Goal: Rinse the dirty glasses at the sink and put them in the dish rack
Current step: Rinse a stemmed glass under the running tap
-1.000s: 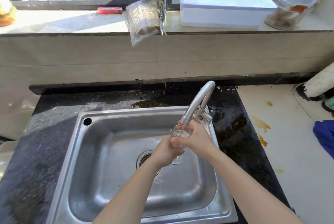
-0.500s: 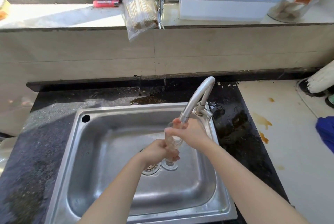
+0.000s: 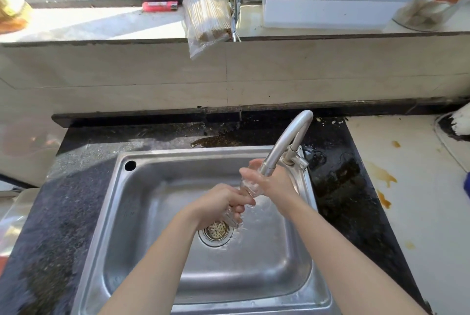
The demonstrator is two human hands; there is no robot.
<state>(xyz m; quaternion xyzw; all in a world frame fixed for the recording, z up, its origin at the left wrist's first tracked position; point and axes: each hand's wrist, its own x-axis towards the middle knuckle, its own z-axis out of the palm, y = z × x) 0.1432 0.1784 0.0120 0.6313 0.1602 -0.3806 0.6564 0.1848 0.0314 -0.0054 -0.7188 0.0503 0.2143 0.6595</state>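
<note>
Head view: rinse underway, nothing racked
Glass [image 3: 248, 187]: tilted under faucet [image 3: 284, 144], over sink [image 3: 152, 213]
Left hand [image 3: 218, 206]: fingers wrapped round stem end
Right hand [image 3: 272, 182]: cupping bowl
Left to do: racking — dish rack not visible

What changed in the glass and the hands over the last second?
The glass went from upright under the faucet to tilted, its base now down-left toward the drain. The left hand shifted to the stem end. The right hand stays on the bowl.
</note>
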